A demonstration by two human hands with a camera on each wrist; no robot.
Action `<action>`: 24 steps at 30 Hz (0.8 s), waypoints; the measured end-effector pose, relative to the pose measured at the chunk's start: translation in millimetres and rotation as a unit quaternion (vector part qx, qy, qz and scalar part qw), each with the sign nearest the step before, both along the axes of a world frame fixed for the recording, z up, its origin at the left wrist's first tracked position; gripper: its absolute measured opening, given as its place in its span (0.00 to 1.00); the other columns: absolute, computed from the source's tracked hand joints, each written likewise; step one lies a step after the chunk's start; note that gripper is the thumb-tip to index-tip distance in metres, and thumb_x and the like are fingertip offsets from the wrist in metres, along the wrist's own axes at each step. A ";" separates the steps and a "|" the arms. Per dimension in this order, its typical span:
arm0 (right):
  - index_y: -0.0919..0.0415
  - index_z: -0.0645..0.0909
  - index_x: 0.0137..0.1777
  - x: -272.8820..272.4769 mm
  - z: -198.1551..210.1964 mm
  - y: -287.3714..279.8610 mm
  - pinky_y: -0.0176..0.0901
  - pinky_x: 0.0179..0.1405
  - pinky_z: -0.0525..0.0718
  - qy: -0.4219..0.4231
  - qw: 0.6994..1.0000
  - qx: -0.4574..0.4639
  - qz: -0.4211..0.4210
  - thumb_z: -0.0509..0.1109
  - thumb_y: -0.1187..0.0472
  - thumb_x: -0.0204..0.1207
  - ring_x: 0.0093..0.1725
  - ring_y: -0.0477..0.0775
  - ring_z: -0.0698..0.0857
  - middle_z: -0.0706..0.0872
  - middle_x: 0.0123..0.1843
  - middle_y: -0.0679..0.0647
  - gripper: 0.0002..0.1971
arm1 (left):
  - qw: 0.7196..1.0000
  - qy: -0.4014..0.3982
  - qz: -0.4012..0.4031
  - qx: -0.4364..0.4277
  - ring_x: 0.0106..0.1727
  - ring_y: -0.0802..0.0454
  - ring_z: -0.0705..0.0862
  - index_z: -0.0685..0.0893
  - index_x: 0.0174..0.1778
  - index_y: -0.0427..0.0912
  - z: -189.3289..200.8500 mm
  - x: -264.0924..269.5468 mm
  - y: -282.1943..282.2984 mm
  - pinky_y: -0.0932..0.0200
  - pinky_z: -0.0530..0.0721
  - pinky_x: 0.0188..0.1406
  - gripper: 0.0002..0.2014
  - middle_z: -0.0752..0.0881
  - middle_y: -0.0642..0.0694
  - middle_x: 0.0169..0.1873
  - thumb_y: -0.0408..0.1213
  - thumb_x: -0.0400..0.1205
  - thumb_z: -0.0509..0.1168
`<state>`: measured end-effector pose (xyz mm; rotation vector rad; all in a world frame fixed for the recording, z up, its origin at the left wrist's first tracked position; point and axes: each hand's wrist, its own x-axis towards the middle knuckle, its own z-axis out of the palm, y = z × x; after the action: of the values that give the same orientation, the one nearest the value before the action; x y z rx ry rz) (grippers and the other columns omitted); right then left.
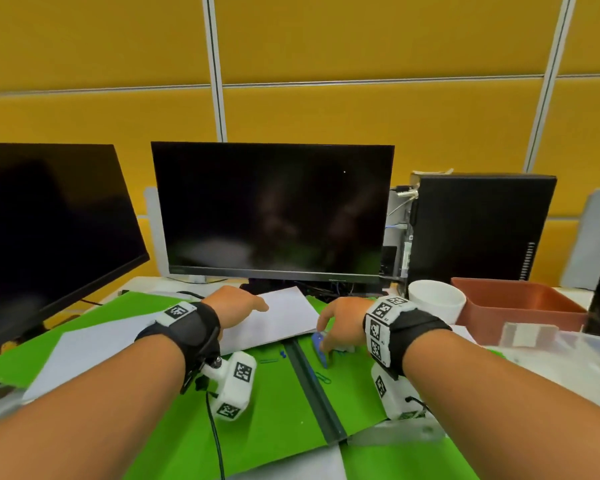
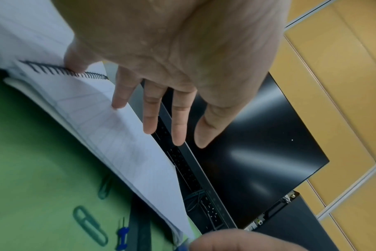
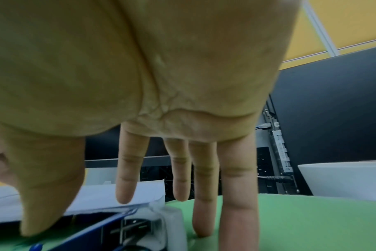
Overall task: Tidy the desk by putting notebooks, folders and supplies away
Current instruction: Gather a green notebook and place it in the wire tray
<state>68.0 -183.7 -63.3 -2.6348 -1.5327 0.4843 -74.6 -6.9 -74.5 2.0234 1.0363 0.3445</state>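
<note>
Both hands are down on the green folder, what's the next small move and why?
Probably curl the right hand around the blue stapler and lift it: the fingers are straight, the thumb is at the stapler, nothing is gripped, and the left hand only hovers over the spiral notebook.

Notebook [image 1: 278,317] on folder [image 1: 281,403], before monitor [image 1: 274,209]; cup [image 1: 437,299] right, tray [image 1: 520,303] perhaps touching.
</note>
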 end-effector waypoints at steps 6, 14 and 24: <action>0.53 0.79 0.79 -5.9 -11.3 10.6 0.46 0.68 0.80 -0.013 0.998 -0.032 0.044 0.77 0.48 0.80 0.72 0.57 0.82 0.81 0.77 0.51 0.28 | 1.000 0.001 -0.016 -0.007 0.65 0.43 0.83 0.87 0.67 0.37 -4.7 9.7 -2.1 0.54 0.77 0.62 0.20 0.87 0.41 0.63 0.44 0.82 0.73; 0.56 0.86 0.44 -5.6 -19.3 12.7 0.58 0.49 0.92 -0.053 0.998 -0.045 -0.007 0.80 0.48 0.67 0.38 0.60 0.87 0.89 0.41 0.55 0.14 | 0.990 0.075 -0.094 0.074 0.66 0.44 0.84 0.86 0.69 0.42 10.9 44.7 -36.8 0.54 0.80 0.61 0.21 0.85 0.43 0.67 0.50 0.84 0.69; 0.66 0.88 0.57 41.8 31.9 -54.5 0.60 0.47 0.94 0.034 0.997 -0.004 -0.074 0.82 0.53 0.69 0.44 0.63 0.93 0.91 0.49 0.63 0.21 | 0.954 0.066 -0.226 0.188 0.42 0.47 0.83 0.89 0.43 0.37 47.6 108.3 -103.3 0.56 0.78 0.38 0.13 0.88 0.41 0.45 0.45 0.83 0.69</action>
<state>109.8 -238.2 -31.3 -2.6821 -1.3068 0.5627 33.7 -110.2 -26.9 2.5815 0.5798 0.1704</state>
